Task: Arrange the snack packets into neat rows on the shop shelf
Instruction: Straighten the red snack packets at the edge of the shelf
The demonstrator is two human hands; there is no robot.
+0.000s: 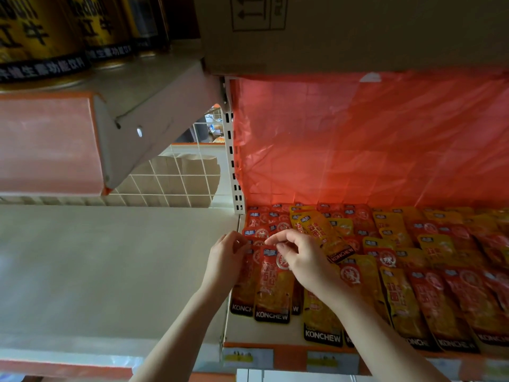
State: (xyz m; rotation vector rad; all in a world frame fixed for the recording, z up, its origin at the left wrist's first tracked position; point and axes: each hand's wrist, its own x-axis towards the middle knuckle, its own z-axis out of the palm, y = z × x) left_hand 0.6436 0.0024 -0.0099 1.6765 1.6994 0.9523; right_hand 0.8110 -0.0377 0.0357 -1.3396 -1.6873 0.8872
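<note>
On the shelf (275,336), both hands pinch one red packet (272,288).

Red KONCHEW snack packet (272,288) lies flat beneath the right hand (303,257); yellow packets (322,323) overlap rightward on the shelf (264,334).

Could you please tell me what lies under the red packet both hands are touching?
More red packets peek from beneath the red packet; the rest is covered.

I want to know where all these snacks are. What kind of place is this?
Most likely a small shop. Rows of matching snack packets lie on a metal shelf, price labels run along its front edge, and drink cans stand on the shelf above.
</note>
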